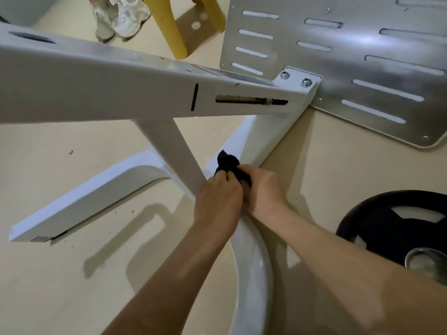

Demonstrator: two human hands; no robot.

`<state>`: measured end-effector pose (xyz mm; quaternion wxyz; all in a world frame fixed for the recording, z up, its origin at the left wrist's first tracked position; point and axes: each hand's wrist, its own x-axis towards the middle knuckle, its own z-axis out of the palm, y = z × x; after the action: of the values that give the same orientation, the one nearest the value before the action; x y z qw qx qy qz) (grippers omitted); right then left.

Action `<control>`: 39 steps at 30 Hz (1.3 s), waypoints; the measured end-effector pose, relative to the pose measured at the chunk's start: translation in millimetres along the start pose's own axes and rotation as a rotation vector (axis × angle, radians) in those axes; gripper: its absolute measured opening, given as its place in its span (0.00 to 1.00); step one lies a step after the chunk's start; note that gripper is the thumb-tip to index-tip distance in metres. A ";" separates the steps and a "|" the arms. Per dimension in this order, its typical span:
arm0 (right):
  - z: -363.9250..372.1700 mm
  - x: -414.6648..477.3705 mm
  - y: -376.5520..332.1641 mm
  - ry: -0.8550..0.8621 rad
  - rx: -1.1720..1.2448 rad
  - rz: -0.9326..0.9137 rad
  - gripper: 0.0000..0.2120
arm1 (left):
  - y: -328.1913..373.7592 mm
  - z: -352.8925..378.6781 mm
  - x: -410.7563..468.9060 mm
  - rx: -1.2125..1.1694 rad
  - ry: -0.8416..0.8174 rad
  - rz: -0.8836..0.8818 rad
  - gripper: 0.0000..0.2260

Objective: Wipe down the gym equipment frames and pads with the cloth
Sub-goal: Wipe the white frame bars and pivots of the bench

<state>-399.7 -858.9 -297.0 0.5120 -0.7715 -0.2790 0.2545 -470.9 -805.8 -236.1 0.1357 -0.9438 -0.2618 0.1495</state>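
Centrally, a crumpled black cloth (229,163) sits bunched against the white painted metal frame (108,93). It lies low in the frame, at the junction where a slanted strut (169,146) comes down to the base beam (261,131), which runs toward the far right. The left hand (219,197) grasps the near-left part of the cloth, with its fingers curled over the fabric. The right hand (262,187) touches the left and clenches the cloth's right side, its fingers folded round it. Both bare forearms enter from the near edge.

Above the junction, a broad upper beam of the frame crosses from the left. Its far-right end is bolted to a silver slotted metal plate (338,68). A black rubber weight plate (399,233) with a metal hub lies flat on the beige floor (60,165) at the near right, well apart from the hands. At the far edge stand the legs of a yellow plastic stool (169,27), and just to their left a pair of pale sneakers (121,18).
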 end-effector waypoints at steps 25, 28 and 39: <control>-64.9 36.3 84.9 -0.105 -0.434 -0.175 0.16 | 68.3 18.1 111.4 0.236 -0.190 0.117 0.20; -90.8 48.9 80.9 -0.017 -0.229 0.001 0.26 | 94.5 19.4 131.0 0.263 -0.040 0.284 0.20; -115.9 76.7 88.1 -0.032 0.038 0.313 0.32 | 129.0 29.7 214.2 0.512 0.189 0.581 0.27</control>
<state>-251.3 -909.1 -347.2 0.4762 -0.7915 -0.1588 0.3486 -247.6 -792.5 -351.7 0.3420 -0.9239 0.0756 0.1544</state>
